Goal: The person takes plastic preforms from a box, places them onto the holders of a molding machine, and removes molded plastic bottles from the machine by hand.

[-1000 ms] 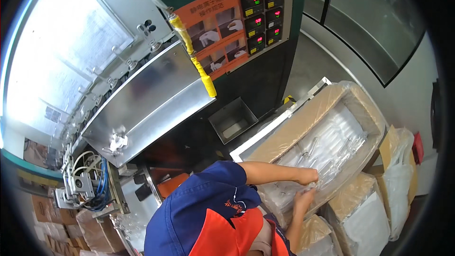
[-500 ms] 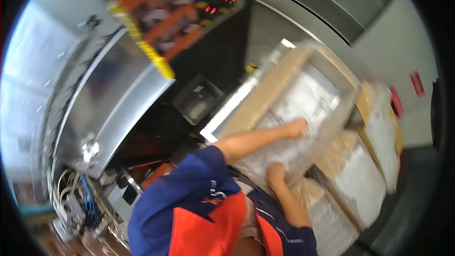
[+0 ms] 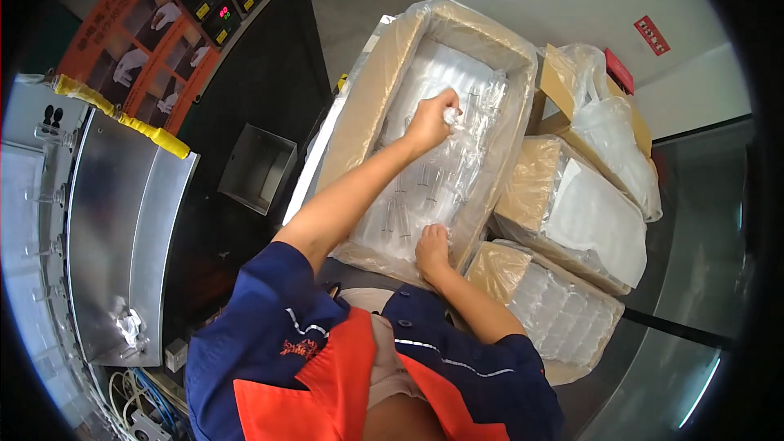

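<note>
Open carton (image 3: 367,106), lined with a clear plastic bag (image 3: 506,139), taken as landmark. Inside it lie rows of clear glass vials (image 3: 425,188) under the film. Left hand (image 3: 430,120) is inside the carton, toward its far end, fingers closed into a pinch on a bunched bit of the plastic or a vial beneath it; which of the two, cannot tell. Right hand (image 3: 433,247) rests at the carton's near edge, fingers curled loosely over the liner, palm down; whether it grips the film or only presses on it, cannot tell. Both forearms bare, sleeves dark blue with orange panels. Right of the carton: three more cartons, one (image 3: 572,212) just beside it with white packing showing, one (image 3: 547,310) nearer the person holding bagged vials, one (image 3: 596,106) farther off with a loose bag standing out of it. Left of the carton: a small steel tray (image 3: 257,167), then a steel machine cover (image 3: 122,237) with a yellow padded bar (image 3: 122,118).
</note>
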`<state>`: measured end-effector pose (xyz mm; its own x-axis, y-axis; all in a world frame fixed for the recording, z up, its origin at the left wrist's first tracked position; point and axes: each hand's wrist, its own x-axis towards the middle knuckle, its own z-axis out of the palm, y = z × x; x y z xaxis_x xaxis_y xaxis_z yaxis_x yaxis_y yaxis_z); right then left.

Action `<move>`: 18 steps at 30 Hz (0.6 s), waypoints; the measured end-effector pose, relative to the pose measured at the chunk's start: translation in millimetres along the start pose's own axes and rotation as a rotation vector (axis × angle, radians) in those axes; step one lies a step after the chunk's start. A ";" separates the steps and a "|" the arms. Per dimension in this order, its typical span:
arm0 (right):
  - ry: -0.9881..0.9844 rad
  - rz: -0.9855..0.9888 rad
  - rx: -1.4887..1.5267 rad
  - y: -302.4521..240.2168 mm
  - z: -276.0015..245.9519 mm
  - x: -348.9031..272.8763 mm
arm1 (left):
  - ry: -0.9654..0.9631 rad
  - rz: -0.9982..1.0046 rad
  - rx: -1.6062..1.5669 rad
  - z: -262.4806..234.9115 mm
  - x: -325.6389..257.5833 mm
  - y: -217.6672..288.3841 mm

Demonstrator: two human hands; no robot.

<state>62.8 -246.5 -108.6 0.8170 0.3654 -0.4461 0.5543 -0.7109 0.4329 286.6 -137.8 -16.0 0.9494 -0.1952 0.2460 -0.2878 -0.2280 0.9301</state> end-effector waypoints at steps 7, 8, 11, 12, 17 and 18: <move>-0.173 -0.062 0.045 0.9 -7.1 3.3 | -0.313 -0.105 -0.157 -39.8 -75.9 12.1; -0.174 -0.064 0.046 4.2 -14.1 2.6 | -0.310 -0.110 -0.141 -47.5 -92.0 8.3; -0.266 -0.194 0.057 16.7 -25.0 0.0 | -0.333 -0.206 -0.147 -66.7 -139.1 -7.0; -0.187 -0.219 0.003 21.9 -25.0 3.1 | -0.342 -0.261 -0.121 -71.5 -152.8 -8.4; -0.297 -0.244 0.034 19.1 -25.5 15.4 | -0.416 -0.360 -0.118 -70.2 -185.3 0.0; -0.427 -0.270 0.040 20.2 -25.4 18.3 | -0.399 -0.367 -0.125 -68.9 -188.8 -4.0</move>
<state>93.0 -238.9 -88.2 0.5031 0.2672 -0.8219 0.7235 -0.6504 0.2315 117.1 -34.3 -47.3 0.8564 -0.4760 -0.2001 0.0932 -0.2387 0.9666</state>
